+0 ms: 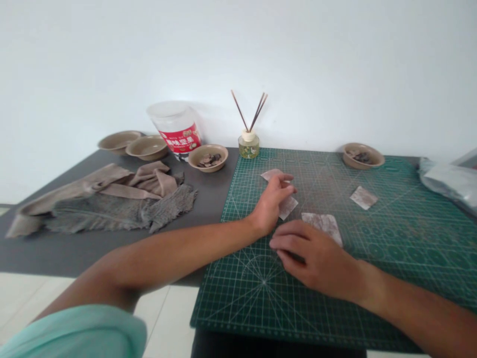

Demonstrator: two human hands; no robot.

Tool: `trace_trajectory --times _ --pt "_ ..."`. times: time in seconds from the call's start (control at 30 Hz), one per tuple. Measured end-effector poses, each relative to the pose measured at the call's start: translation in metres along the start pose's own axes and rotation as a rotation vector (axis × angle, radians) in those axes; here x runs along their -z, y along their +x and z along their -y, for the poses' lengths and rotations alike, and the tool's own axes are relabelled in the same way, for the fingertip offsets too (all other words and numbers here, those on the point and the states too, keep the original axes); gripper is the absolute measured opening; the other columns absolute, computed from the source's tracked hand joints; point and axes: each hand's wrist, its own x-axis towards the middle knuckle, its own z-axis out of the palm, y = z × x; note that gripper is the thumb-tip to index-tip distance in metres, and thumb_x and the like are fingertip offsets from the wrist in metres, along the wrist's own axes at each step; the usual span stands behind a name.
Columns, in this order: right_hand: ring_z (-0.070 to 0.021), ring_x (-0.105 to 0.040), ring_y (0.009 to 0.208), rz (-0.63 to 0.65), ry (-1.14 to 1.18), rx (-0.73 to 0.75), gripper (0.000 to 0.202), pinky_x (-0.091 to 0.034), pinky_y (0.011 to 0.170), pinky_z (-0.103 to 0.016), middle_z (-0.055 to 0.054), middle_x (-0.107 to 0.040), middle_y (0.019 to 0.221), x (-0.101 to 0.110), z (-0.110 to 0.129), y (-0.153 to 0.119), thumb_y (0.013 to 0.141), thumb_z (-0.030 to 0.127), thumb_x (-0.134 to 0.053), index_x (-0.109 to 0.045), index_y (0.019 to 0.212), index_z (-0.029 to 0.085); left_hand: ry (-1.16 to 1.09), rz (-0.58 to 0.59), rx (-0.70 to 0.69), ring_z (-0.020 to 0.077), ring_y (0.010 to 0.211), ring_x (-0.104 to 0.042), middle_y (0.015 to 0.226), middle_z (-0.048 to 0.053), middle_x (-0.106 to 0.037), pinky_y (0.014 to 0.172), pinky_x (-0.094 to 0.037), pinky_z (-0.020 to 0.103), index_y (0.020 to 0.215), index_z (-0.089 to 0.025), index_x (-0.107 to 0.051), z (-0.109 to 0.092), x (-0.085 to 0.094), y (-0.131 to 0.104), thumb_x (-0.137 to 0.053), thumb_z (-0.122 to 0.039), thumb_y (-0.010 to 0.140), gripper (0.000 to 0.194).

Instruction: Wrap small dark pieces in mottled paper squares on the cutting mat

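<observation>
1. Reaches in from the left with the left hand (pixel 274 201), fingers bent and slightly parted, over the green cutting mat (pixel 238 298), between a far mottled square (pixel 271 174) and a near mottled square (pixel 288 209), partly covering both. Cannot tell whether gripping either.
2. Curls the fingers of the right hand (pixel 316 256) loosely, fingertips close by the left wrist, in front of a round-cornered mottled piece (pixel 328 227), partly hiding it. Cannot tell about any grip, or about contact with the wrist.
3. Has another mottled square (pixel 364 198) farther right on the mat, well apart from both hands.
4. Beyond that square, near the wall, has a right-hand bowl (pixel 363 161) with small dark pieces; at the right edge, a clear plastic bag (pixel 450 184).
5. At the mat's far left corner, has a reed diffuser (pixel 249 145); just left, a left-hand bowl (pixel 207 166) of brown pieces.
6. Farther left on the dark tabletop (pixel 212 199), has a red-labelled clear tub (pixel 177 132), two brown bowls (pixel 147 154) and a crumpled, frayed cloth (pixel 119 206).
</observation>
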Motion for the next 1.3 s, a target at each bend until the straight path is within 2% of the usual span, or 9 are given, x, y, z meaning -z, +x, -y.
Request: trace_trajectory --times 0.07,0.17,0.27,0.4,0.53,0.67,0.83,1.03,1.3 --pt "-0.0221 -0.067 0.099 -0.021 -0.019 0.014 0.019 -0.059 0.087 -0.039 -0.010 -0.070 0.107 0.000 -0.001 0.000 0.095 0.010 -0.058 -0.066 0.109 0.020 0.003 0.010 -0.006 0.0212 0.095 -0.053 0.098 0.004 -0.059 0.087 -0.041 0.036 0.120 -0.019 -0.053 0.000 0.000 0.001 -0.056 -0.046 0.086 0.044" --pt "-0.0218 -0.067 0.090 0.070 -0.032 -0.020 0.014 -0.059 0.081 -0.039 -0.009 -0.070 0.101 -0.002 -0.002 0.000 0.094 0.011 -0.058 -0.066 0.101 0.019 -0.005 0.013 0.001 0.0206 0.092 -0.053 0.098 0.004 -0.060 0.083 -0.041 0.035 0.120 -0.019 -0.053 0.000 0.001 0.001 -0.057 -0.046 0.085 0.044" --pt "-0.0222 -0.066 0.095 0.078 -0.012 -0.017 0.011 -0.058 0.086 -0.040 -0.010 -0.070 0.104 -0.005 -0.003 -0.001 0.094 0.010 -0.058 -0.064 0.098 0.019 -0.031 0.008 0.008 0.0197 0.090 -0.053 0.097 0.003 -0.059 0.081 -0.041 0.034 0.121 -0.019 -0.052 0.001 0.000 0.001 -0.058 -0.046 0.085 0.045" --pt "-0.0206 -0.066 0.087 0.120 0.029 -0.032 0.014 -0.057 0.079 -0.037 -0.008 -0.069 0.097 -0.005 -0.004 0.000 0.090 0.007 -0.058 -0.060 0.092 0.020 -0.019 0.022 -0.005 0.0191 0.089 -0.053 0.098 0.004 -0.060 0.081 -0.041 0.034 0.122 -0.018 -0.053 0.002 0.001 0.001 -0.057 -0.045 0.086 0.045" --pt "-0.0180 -0.066 0.093 -0.157 0.328 -0.099 0.012 -0.055 0.084 -0.034 -0.004 -0.070 0.101 0.013 -0.013 0.003 0.092 0.012 -0.062 -0.058 0.092 0.024 0.035 0.028 -0.028 0.0182 0.086 -0.054 0.102 0.004 -0.060 0.078 -0.043 0.033 0.126 -0.019 -0.051 0.000 0.003 -0.001 -0.053 -0.048 0.090 0.047" --pt "-0.0131 -0.061 0.074 -0.478 0.793 -0.457 0.011 -0.052 0.068 -0.028 -0.001 -0.070 0.103 0.029 -0.030 0.005 0.091 0.025 -0.071 -0.060 0.088 0.025 0.223 0.050 -0.097 0.0204 0.097 -0.058 0.107 0.005 -0.064 0.091 -0.045 0.039 0.124 -0.020 -0.055 -0.002 0.005 -0.005 -0.043 -0.046 0.101 0.038" --pt "-0.0110 -0.053 0.060 -0.615 1.293 -0.696 0.016 -0.045 0.055 -0.024 0.004 -0.068 0.083 0.035 -0.042 0.006 0.082 0.029 -0.079 -0.065 0.090 0.026 0.393 0.077 -0.352 0.0212 0.106 -0.061 0.112 0.007 -0.067 0.100 -0.048 0.042 0.125 -0.021 -0.058 -0.004 0.004 -0.011 -0.041 -0.039 0.106 0.031" --pt "-0.0110 -0.051 0.059 -0.567 1.457 -0.732 0.017 -0.047 0.059 -0.024 0.006 -0.058 0.065 0.036 -0.041 0.006 0.082 0.032 -0.081 -0.067 0.082 0.023 0.645 0.153 -0.764 0.0221 0.120 -0.059 0.129 0.010 -0.062 0.105 -0.050 0.042 0.135 -0.024 -0.055 -0.007 0.003 -0.017 -0.057 -0.021 0.099 0.036" --pt "-0.0127 -0.054 0.059 -0.442 1.468 -0.720 0.018 -0.046 0.055 -0.025 0.004 -0.059 0.065 0.033 -0.041 0.005 0.085 0.037 -0.078 -0.068 0.087 0.023 0.754 0.083 -0.863 0.0200 0.114 -0.062 0.121 0.007 -0.066 0.100 -0.052 0.039 0.130 -0.024 -0.056 -0.007 0.004 -0.015 -0.061 -0.018 0.098 0.033"
